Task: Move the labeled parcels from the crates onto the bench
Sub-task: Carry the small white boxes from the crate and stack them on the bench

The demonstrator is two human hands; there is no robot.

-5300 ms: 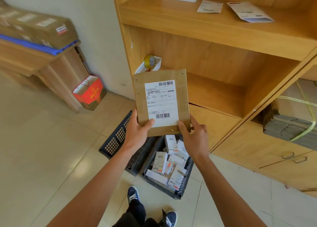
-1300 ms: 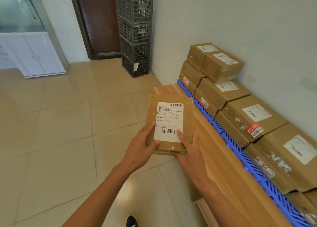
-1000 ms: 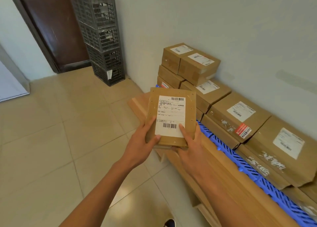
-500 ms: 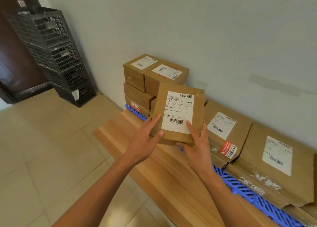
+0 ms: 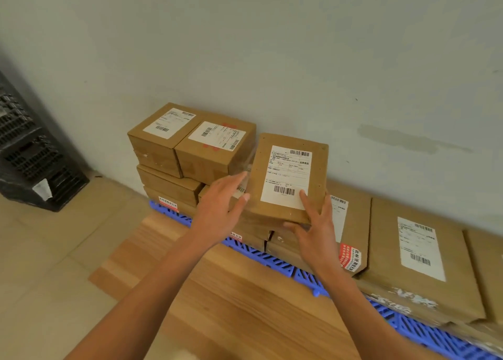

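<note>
Parcel (image 5: pixel 288 180) carried forward since half a second ago, now over the stacked boxes (image 5: pixel 190 144) by the wall. Right hand (image 5: pixel 315 231) grips its lower edge; left hand (image 5: pixel 220 207) spread, fingers straight beside it. Wooden surface (image 5: pixel 239 300) below.

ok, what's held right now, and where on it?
The labeled parcel, by its near bottom edge: right hand thumb on the label, fingers underneath. Left hand open beside it.

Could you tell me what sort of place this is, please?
Probably a small parcel-sorting or dispatch room: brown cardboard parcels with barcode shipping labels stacked on a blue plastic pallet strip along a wooden bench, with dark stacked plastic crates nearby.
</note>
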